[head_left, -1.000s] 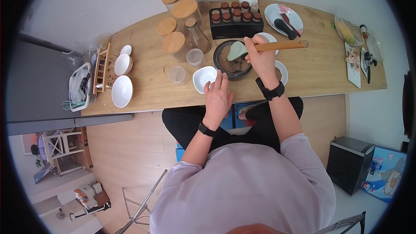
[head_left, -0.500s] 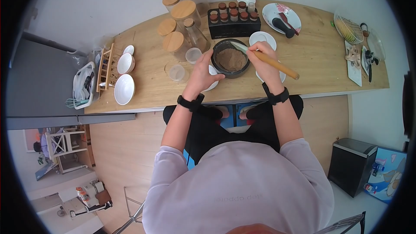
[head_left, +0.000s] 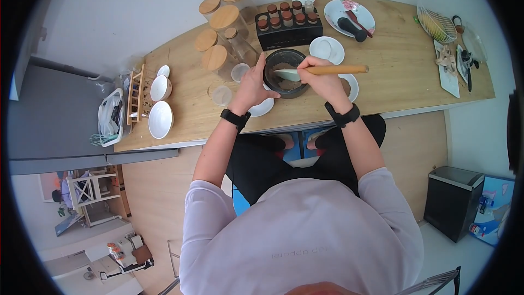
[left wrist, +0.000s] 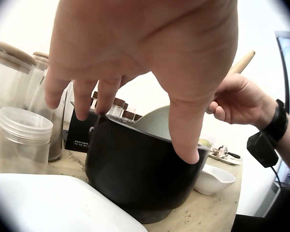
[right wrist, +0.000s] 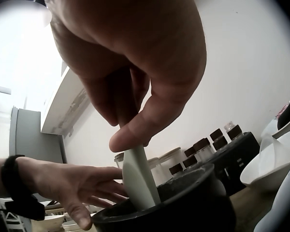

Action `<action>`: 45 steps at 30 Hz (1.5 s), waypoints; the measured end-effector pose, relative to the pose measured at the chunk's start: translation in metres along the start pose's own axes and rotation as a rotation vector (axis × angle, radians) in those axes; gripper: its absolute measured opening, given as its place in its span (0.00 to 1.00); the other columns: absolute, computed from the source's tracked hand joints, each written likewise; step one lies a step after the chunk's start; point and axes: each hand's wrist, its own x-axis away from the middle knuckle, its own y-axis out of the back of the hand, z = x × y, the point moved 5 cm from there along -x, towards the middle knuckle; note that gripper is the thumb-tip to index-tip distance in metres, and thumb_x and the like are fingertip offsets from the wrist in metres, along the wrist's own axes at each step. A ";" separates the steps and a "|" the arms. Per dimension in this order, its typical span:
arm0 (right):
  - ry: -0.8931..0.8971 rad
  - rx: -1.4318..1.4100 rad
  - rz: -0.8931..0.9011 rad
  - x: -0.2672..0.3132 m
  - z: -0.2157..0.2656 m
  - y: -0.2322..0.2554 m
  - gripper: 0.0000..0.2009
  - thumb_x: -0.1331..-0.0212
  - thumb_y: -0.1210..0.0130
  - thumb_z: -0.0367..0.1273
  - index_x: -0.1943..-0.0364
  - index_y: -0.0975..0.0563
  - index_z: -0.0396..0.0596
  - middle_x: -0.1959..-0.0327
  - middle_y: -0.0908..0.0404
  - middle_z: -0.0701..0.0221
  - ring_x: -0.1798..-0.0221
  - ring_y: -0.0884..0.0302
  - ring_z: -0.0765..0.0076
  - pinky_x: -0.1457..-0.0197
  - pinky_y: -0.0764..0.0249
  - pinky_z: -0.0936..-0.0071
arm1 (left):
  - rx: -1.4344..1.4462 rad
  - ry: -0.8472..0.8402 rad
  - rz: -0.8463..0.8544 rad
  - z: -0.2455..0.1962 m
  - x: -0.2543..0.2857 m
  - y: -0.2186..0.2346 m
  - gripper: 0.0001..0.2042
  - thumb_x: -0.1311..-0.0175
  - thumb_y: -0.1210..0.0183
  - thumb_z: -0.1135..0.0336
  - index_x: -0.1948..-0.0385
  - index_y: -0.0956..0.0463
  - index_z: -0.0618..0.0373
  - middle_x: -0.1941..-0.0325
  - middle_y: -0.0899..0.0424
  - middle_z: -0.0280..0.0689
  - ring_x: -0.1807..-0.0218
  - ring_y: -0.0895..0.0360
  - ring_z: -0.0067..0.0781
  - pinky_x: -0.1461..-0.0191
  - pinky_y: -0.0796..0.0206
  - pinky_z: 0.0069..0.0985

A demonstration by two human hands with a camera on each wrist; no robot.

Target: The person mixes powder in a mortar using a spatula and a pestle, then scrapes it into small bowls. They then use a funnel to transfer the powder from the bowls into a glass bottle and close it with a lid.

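Observation:
The right hand (head_left: 322, 83) grips the wooden handle of a spatula (head_left: 344, 69) with a pale green blade. That blade (right wrist: 139, 186) is tilted down inside a dark mortar (left wrist: 135, 169), over brown powder (head_left: 286, 83). Against the mortar's left side rests the left hand (head_left: 252, 86). Its fingers (left wrist: 82, 99) reach along the far left rim and its thumb (left wrist: 186, 137) lies along the near wall, all fairly straight. A white square bowl (head_left: 263, 108) sits under the left wrist, partly hidden. Beside the right hand, a white dish (head_left: 353, 88) is partly covered.
Behind the mortar stands a black rack (head_left: 289, 36) of brown-capped jars. Wood-lidded canisters (head_left: 219, 59) and two clear cups are to the left. A white dish (head_left: 339, 50) and a floral plate (head_left: 333, 13) with a black pestle (head_left: 352, 30) lie right. White bowls (head_left: 160, 119) line the left end.
The left hand has come from the square bowl to the mortar's side. The spatula, held in the right hand throughout, has been lifted toward the rim and lowered back into the mortar.

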 end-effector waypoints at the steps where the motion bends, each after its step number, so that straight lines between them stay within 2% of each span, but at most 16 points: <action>1: 0.008 -0.010 -0.041 -0.003 0.004 0.004 0.03 0.43 0.41 0.27 0.69 0.22 0.41 0.74 0.20 0.72 0.70 0.24 0.77 0.65 0.29 0.76 | 0.026 -0.001 -0.010 0.004 -0.002 0.002 0.63 0.68 0.18 0.62 0.26 0.54 0.66 0.35 0.26 0.54 0.34 0.29 0.55 0.31 0.36 0.38; 4: 0.049 -0.042 -0.159 -0.007 0.015 0.015 0.04 0.44 0.41 0.27 0.68 0.22 0.41 0.75 0.21 0.71 0.69 0.24 0.76 0.64 0.29 0.76 | 0.080 0.027 -0.024 0.016 -0.006 0.003 0.64 0.68 0.18 0.62 0.26 0.56 0.64 0.35 0.24 0.51 0.35 0.28 0.55 0.31 0.35 0.38; 7: 0.101 0.059 -0.170 -0.010 0.008 0.008 0.04 0.44 0.40 0.28 0.68 0.22 0.41 0.76 0.21 0.72 0.71 0.24 0.77 0.66 0.29 0.77 | 0.066 0.051 -0.019 0.017 -0.010 0.005 0.64 0.68 0.18 0.62 0.25 0.55 0.62 0.35 0.23 0.48 0.35 0.27 0.54 0.31 0.36 0.38; 10: 0.278 0.225 -0.104 -0.005 0.016 -0.001 0.04 0.44 0.40 0.28 0.70 0.22 0.41 0.76 0.21 0.73 0.72 0.25 0.78 0.67 0.30 0.77 | 0.038 0.035 -0.023 0.016 -0.011 0.004 0.63 0.68 0.18 0.61 0.25 0.55 0.62 0.36 0.22 0.47 0.35 0.27 0.52 0.31 0.37 0.39; 13: -0.046 0.046 0.120 -0.005 0.017 0.009 0.04 0.44 0.41 0.28 0.70 0.22 0.41 0.76 0.21 0.72 0.72 0.24 0.78 0.67 0.30 0.76 | 0.002 0.036 -0.016 0.019 -0.008 0.003 0.63 0.67 0.19 0.60 0.25 0.55 0.62 0.37 0.22 0.47 0.37 0.25 0.50 0.32 0.38 0.41; 14: 0.032 0.098 0.070 -0.005 0.026 0.014 0.04 0.44 0.41 0.27 0.71 0.22 0.41 0.76 0.22 0.73 0.72 0.24 0.79 0.67 0.30 0.77 | -0.008 0.035 -0.012 0.017 -0.009 0.004 0.63 0.67 0.19 0.59 0.25 0.55 0.62 0.37 0.21 0.46 0.37 0.24 0.50 0.32 0.38 0.42; 17: 0.006 0.061 0.066 -0.008 0.045 0.024 0.04 0.44 0.41 0.27 0.71 0.22 0.42 0.76 0.22 0.74 0.73 0.24 0.80 0.67 0.29 0.78 | -0.016 0.049 -0.001 0.016 -0.010 0.002 0.64 0.68 0.19 0.59 0.25 0.55 0.62 0.38 0.21 0.45 0.39 0.24 0.50 0.34 0.39 0.44; 21: -0.127 0.131 0.285 -0.014 0.025 0.004 0.04 0.43 0.42 0.27 0.71 0.22 0.41 0.77 0.22 0.75 0.73 0.24 0.81 0.67 0.29 0.80 | -0.035 0.079 0.014 0.014 -0.012 0.001 0.64 0.68 0.19 0.60 0.25 0.55 0.63 0.39 0.20 0.45 0.39 0.23 0.49 0.34 0.39 0.47; 27: 0.026 0.034 0.004 -0.023 0.041 0.021 0.04 0.43 0.42 0.26 0.73 0.23 0.42 0.78 0.23 0.75 0.73 0.25 0.83 0.68 0.30 0.80 | 0.006 0.064 -0.027 0.018 -0.010 -0.002 0.64 0.68 0.18 0.59 0.25 0.56 0.62 0.40 0.19 0.43 0.41 0.22 0.49 0.35 0.40 0.51; 31: 0.404 0.546 -0.094 -0.009 0.051 0.010 0.05 0.40 0.41 0.27 0.71 0.22 0.41 0.76 0.24 0.65 0.74 0.24 0.66 0.67 0.30 0.71 | -0.021 0.055 -0.054 0.022 -0.010 -0.009 0.65 0.67 0.19 0.59 0.25 0.58 0.62 0.51 0.14 0.47 0.47 0.19 0.52 0.36 0.41 0.54; 34: 0.344 0.482 -0.063 0.009 0.033 -0.017 0.05 0.41 0.39 0.28 0.71 0.22 0.40 0.74 0.24 0.61 0.72 0.25 0.59 0.66 0.30 0.68 | -0.047 0.087 -0.037 0.024 -0.010 -0.013 0.64 0.65 0.20 0.57 0.24 0.59 0.61 0.56 0.14 0.50 0.48 0.19 0.53 0.35 0.42 0.55; 37: 0.208 0.390 -0.100 0.014 0.029 -0.022 0.08 0.37 0.40 0.28 0.71 0.22 0.37 0.73 0.23 0.68 0.71 0.21 0.77 0.67 0.26 0.80 | -0.003 0.072 -0.065 0.028 -0.006 -0.017 0.65 0.64 0.20 0.56 0.25 0.60 0.62 0.57 0.15 0.52 0.48 0.19 0.54 0.31 0.45 0.58; 39: 0.183 0.305 -0.161 0.014 0.037 -0.020 0.09 0.35 0.41 0.29 0.70 0.22 0.36 0.71 0.23 0.68 0.72 0.21 0.76 0.67 0.25 0.80 | 0.026 0.091 -0.040 0.028 -0.006 -0.017 0.65 0.64 0.20 0.56 0.25 0.60 0.63 0.56 0.14 0.51 0.48 0.19 0.53 0.30 0.46 0.59; 41: 0.262 0.321 -0.212 0.012 0.037 -0.013 0.09 0.35 0.41 0.30 0.69 0.22 0.36 0.70 0.23 0.68 0.73 0.21 0.76 0.67 0.24 0.80 | 0.044 0.102 -0.035 0.026 -0.005 -0.017 0.65 0.65 0.20 0.56 0.25 0.60 0.63 0.52 0.15 0.49 0.47 0.19 0.53 0.30 0.47 0.60; 44: 0.225 0.488 -0.141 0.014 0.018 -0.014 0.10 0.34 0.41 0.31 0.68 0.22 0.36 0.70 0.22 0.69 0.73 0.20 0.76 0.66 0.24 0.81 | 0.070 0.079 -0.087 0.025 -0.002 -0.020 0.66 0.65 0.20 0.55 0.25 0.61 0.63 0.44 0.17 0.46 0.44 0.20 0.51 0.29 0.48 0.61; 45: 0.166 0.413 -0.144 0.017 0.013 -0.012 0.10 0.34 0.41 0.31 0.67 0.22 0.36 0.70 0.22 0.69 0.72 0.19 0.77 0.66 0.24 0.81 | 0.074 0.066 -0.114 0.026 -0.002 -0.020 0.66 0.66 0.20 0.55 0.25 0.61 0.63 0.42 0.18 0.44 0.43 0.21 0.51 0.29 0.49 0.61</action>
